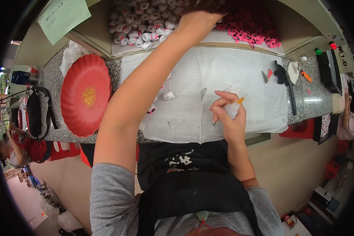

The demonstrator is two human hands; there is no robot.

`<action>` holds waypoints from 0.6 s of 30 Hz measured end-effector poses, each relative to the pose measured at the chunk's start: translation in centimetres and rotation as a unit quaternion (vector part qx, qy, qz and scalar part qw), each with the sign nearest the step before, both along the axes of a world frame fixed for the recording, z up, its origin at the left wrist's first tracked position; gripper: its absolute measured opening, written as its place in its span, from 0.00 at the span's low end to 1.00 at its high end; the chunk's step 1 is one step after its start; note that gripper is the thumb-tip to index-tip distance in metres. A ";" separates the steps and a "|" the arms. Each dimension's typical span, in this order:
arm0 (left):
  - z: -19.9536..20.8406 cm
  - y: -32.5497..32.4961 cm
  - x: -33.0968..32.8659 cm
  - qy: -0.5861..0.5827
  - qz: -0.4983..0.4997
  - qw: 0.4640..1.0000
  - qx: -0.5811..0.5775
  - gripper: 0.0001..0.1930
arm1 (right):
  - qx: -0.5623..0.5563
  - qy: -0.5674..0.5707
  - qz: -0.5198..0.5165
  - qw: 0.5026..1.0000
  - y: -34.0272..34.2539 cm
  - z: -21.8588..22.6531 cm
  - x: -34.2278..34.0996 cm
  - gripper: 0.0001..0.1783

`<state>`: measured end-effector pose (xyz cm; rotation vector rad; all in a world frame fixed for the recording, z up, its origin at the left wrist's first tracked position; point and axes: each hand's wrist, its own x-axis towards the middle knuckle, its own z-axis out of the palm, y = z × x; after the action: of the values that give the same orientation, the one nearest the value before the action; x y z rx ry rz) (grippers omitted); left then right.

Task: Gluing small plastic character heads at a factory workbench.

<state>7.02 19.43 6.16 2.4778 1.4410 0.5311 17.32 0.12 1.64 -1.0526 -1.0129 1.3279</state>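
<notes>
Person at a white cloth-covered bench, reaching into a bin of small white plastic caps.
L hand over the caps, grip can't tell; R hand on the cloth pinches a thin orange-tipped tool. Best to keep the tool steady.

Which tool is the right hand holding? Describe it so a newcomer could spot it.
Start at the white cloth covering the grey counter. Near its middle, the right hand pinches a thin pick. Its orange tip, poking up-right from the fingers, separates it from the black tools farther right.
</notes>
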 end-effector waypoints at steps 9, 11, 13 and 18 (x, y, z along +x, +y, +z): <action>-1.6 -1.2 -2.8 -0.098 -0.033 0.977 0.185 0.15 | 0.007 0.018 -0.004 1.000 -0.5 -0.3 0.4 0.20; -0.8 -4.4 -4.1 -0.259 -0.018 0.958 0.121 0.12 | 0.035 0.021 -0.025 0.999 -0.5 -0.3 0.4 0.22; -0.5 -8.2 -5.8 -0.343 0.019 0.939 -0.007 0.10 | 0.078 0.072 0.009 0.994 -0.4 -0.4 0.7 0.22; -2.5 -15.8 -7.8 -0.568 0.057 0.777 -0.266 0.08 | 0.054 0.024 0.019 0.998 -0.3 1.7 -0.7 0.20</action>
<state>-0.79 3.66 3.71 1.1575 0.9670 1.1590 16.61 -0.20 3.38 -0.9208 -1.0619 1.3090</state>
